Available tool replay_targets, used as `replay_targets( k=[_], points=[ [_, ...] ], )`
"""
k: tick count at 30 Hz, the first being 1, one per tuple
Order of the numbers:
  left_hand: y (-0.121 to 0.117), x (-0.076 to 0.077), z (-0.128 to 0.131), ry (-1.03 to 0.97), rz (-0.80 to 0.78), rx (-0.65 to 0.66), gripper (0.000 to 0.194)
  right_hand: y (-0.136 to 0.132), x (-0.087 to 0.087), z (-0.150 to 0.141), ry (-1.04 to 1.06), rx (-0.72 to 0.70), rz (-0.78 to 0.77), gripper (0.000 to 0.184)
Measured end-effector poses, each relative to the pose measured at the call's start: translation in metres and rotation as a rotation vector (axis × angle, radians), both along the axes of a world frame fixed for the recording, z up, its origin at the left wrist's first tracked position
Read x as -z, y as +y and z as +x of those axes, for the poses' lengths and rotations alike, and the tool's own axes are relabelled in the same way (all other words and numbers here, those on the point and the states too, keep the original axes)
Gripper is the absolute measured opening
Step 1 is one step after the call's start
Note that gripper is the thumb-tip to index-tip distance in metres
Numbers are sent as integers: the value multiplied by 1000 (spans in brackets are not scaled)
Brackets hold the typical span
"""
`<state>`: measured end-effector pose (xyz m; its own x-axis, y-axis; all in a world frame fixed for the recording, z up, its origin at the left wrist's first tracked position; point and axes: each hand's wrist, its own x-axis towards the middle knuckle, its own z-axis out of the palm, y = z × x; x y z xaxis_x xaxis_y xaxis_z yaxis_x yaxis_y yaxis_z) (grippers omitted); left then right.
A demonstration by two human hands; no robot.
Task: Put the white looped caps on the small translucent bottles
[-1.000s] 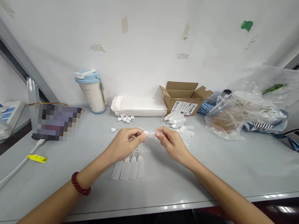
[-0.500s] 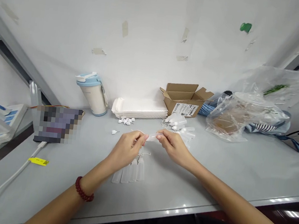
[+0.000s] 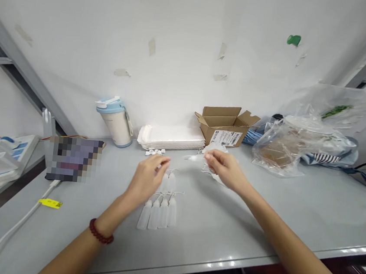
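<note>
My right hand [image 3: 227,171] pinches a small translucent squeeze bottle [image 3: 194,158], which points left above the grey table [image 3: 260,215]. My left hand [image 3: 147,179] hovers apart from it, back to the camera, fingers bent forward towards a cluster of small white caps [image 3: 154,152]. I cannot tell whether anything is in those fingers. A row of several small bottles [image 3: 159,208] lies on the table just below my left hand, and two more bottles [image 3: 169,181] lie beside it. A heap of loose bottles [image 3: 213,175] sits under my right hand.
Along the wall stand a blue-lidded tumbler [image 3: 115,121], a stack of white trays [image 3: 170,138] and an open cardboard box [image 3: 225,126]. Clear plastic bags [image 3: 300,143] lie at the right. At the left are a pixelated object [image 3: 74,158], a white cable with a yellow tag [image 3: 50,203] and a side bench.
My hands have separated: the left let go of the bottle and moved left and forward, while the right carried the bottle up and to the right. The camera tilted up slightly.
</note>
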<state>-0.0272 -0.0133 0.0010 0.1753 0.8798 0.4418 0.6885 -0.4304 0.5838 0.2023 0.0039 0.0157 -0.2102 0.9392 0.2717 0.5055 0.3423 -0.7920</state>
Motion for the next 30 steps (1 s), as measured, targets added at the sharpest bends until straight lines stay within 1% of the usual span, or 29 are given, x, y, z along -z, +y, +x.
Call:
replay_targets(
  k=[2,5,7,10,13,16,18,22,24,26,28,30],
  points=[
    [12,-3,-19,85,-3,-114,25,11,-3,15,-66,73,2,25],
    [26,-7,-48,267,-101,-227,29,26,-2,39,-195,144,12,21],
    [32,-7,-63,328,-142,-244,31,34,1,55,-272,142,-26,20],
    [36,-2,-76,379,-216,-240,32,41,4,75,-303,135,-110,19],
    [38,5,-79,434,-303,-226,29,43,4,85,-313,103,-170,22],
    [41,11,-76,471,-355,-189,26,44,4,87,-340,85,-146,22],
    [41,13,-73,477,-357,-186,25,44,6,86,-372,80,-109,20],
    [41,15,-73,455,-326,-200,22,46,12,86,-423,83,-84,16],
    [41,15,-74,447,-316,-202,21,48,15,89,-445,125,-61,22],
    [42,16,-74,441,-308,-204,21,48,17,92,-471,189,-57,33],
    [42,16,-73,437,-301,-206,21,48,17,94,-505,254,-109,44],
    [42,16,-72,436,-295,-207,21,48,15,94,-529,285,-199,48]
  ],
)
